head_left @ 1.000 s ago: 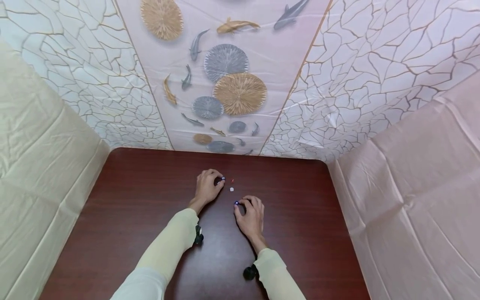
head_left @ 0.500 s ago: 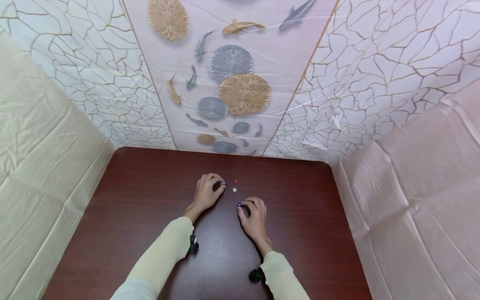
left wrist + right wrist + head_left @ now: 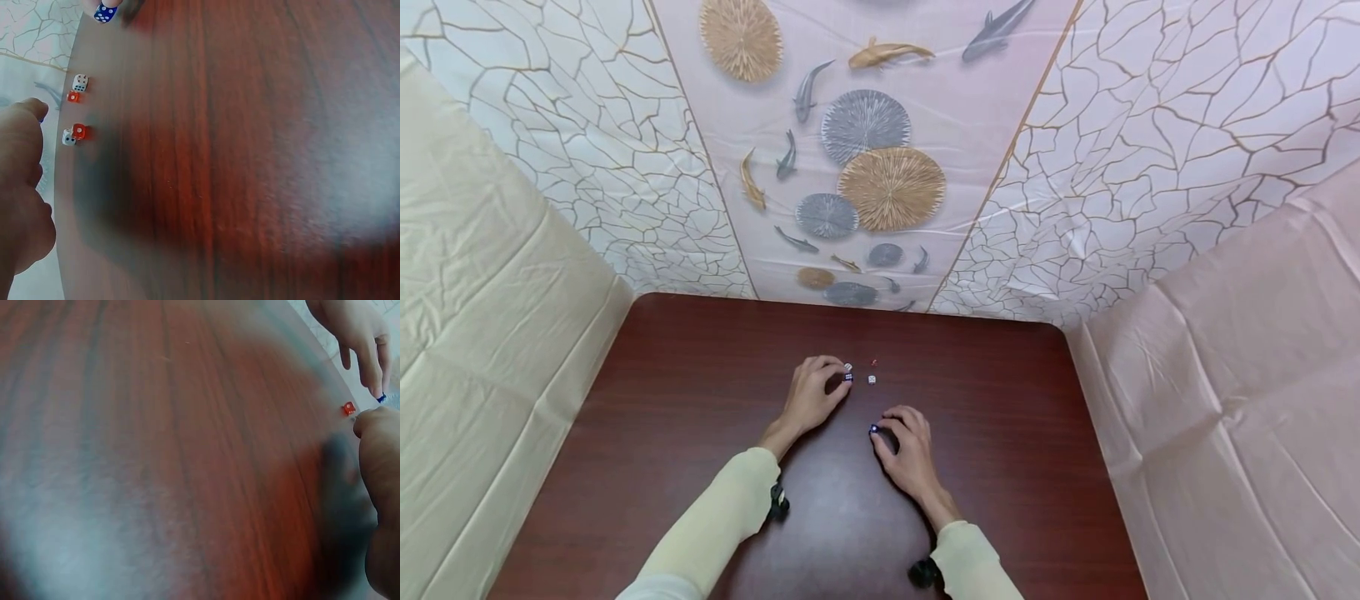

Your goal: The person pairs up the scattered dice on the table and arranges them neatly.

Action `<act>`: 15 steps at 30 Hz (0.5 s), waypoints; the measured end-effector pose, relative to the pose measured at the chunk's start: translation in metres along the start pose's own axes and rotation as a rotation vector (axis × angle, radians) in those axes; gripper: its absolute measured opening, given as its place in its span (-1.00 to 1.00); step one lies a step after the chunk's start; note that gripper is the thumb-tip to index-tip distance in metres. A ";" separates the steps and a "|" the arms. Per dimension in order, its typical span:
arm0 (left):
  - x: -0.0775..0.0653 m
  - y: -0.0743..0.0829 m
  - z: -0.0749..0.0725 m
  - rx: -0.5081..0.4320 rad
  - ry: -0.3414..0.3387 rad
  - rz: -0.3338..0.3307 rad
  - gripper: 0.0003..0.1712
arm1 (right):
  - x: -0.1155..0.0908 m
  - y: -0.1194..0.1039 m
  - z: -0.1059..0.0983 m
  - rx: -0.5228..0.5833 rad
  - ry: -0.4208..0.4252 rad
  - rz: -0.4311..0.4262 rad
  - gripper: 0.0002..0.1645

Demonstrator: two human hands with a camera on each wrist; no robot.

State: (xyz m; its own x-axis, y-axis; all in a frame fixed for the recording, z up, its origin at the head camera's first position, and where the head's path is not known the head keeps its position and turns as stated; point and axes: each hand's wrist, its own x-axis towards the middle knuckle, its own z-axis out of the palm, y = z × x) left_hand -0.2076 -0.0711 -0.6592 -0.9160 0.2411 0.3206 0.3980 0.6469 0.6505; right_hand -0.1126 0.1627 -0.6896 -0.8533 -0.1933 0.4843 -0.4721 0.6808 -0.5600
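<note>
Between thumb and fingers, my left hand (image 3: 811, 398) pinches a blue die (image 3: 848, 377) with white pips. Just beyond its fingertips is a white die (image 3: 847, 367), close to the left of two other dice. My right hand (image 3: 912, 454), lower and to the right, pinches a second blue die (image 3: 874, 428); that die (image 3: 105, 12) also shows at the top of the left wrist view. A white die (image 3: 872, 379) and a red die (image 3: 874, 362) lie between and beyond the hands. The left wrist view shows two red-and-white pairs, one with its red die (image 3: 78, 130) nearer the left hand.
The dice are on a glossy dark red-brown table (image 3: 1000, 433) with rounded far corners. Behind it hangs a patterned cloth (image 3: 865, 167) with fish and round leaves. Pale cloth walls (image 3: 1240, 350) stand at both sides. Each wrist carries a small black camera (image 3: 925, 572).
The left hand has come nearer the person with its blue die, and a white die now shows beyond its fingers. The right hand has also drawn back a little, still holding its die.
</note>
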 end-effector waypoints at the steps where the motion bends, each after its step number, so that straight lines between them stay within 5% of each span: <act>1: -0.001 -0.001 0.000 0.003 -0.002 0.002 -0.74 | -0.001 -0.001 -0.001 -0.001 -0.001 -0.013 -0.81; 15: -0.033 -0.002 -0.006 -0.002 0.029 0.078 -0.76 | -0.015 -0.010 0.002 -0.022 -0.036 -0.092 -0.77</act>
State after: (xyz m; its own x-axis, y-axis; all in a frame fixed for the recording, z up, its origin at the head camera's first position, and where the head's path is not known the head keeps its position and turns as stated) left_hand -0.1774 -0.0847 -0.6667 -0.8803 0.2701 0.3900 0.4684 0.6257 0.6237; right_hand -0.0958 0.1574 -0.6931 -0.8140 -0.2813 0.5081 -0.5444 0.6744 -0.4988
